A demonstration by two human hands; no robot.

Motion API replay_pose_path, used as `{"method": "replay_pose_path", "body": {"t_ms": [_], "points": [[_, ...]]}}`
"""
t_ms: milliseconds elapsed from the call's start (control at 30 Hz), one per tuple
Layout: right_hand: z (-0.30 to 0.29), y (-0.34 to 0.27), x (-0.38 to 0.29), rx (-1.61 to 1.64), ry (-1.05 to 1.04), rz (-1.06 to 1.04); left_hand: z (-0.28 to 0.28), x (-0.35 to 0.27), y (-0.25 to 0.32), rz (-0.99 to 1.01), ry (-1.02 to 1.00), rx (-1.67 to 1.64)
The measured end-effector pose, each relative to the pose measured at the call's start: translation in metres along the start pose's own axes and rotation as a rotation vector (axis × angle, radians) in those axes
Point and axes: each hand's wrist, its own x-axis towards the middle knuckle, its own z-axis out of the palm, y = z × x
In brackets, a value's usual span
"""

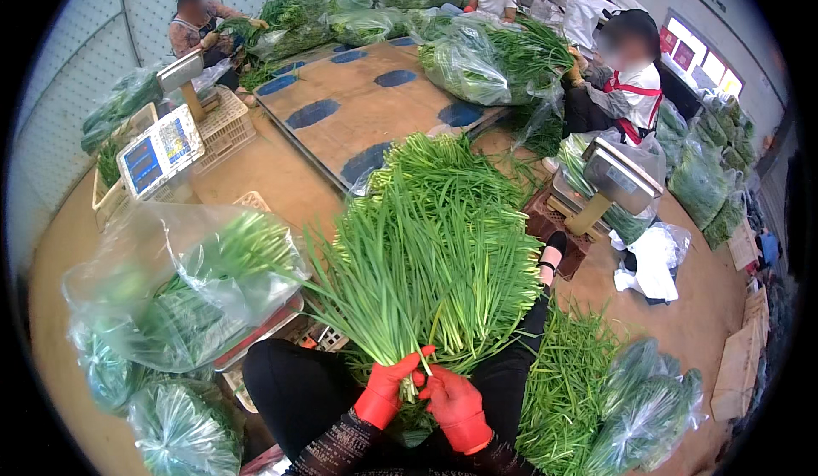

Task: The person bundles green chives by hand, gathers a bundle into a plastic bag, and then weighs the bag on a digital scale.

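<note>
Both my hands wear red rubber gloves. My left hand (390, 383) is closed around the pale stem ends of a bunch of green garlic chives (377, 303), whose leaves fan away from me. Close beside it, my right hand (455, 406) pinches at a stem on the right side of that bunch. Beyond the hands a large heap of the same leafy chives (460, 246) lies between my legs, with pale stem ends facing right. More loose green leaves (562, 386) lie beside my right leg.
On the left a clear plastic bag (192, 284) of chives rests on a scale. Tied bags (185, 425) stand below it. A second scale (620, 175) is at right. Ahead lies a wooden platform (377, 105) with blue patches. Three co-workers sit farther off among bagged greens.
</note>
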Motion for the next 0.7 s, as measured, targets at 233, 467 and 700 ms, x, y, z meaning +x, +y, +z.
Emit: {"method": "replay_pose_path", "body": {"t_ms": [233, 467, 700], "points": [[-0.021, -0.016, 0.03, 0.431, -0.326, 0.35, 0.002, -0.004, 0.0, 0.076, 0.095, 0.131], [-0.055, -0.03, 0.05, 0.452, -0.004, 0.407, 0.012, -0.012, 0.004, 0.007, -0.022, 0.112], [-0.056, -0.07, 0.092, 0.354, 0.294, -0.105, 0.015, -0.018, 0.01, 0.057, -0.138, 0.183]]}}
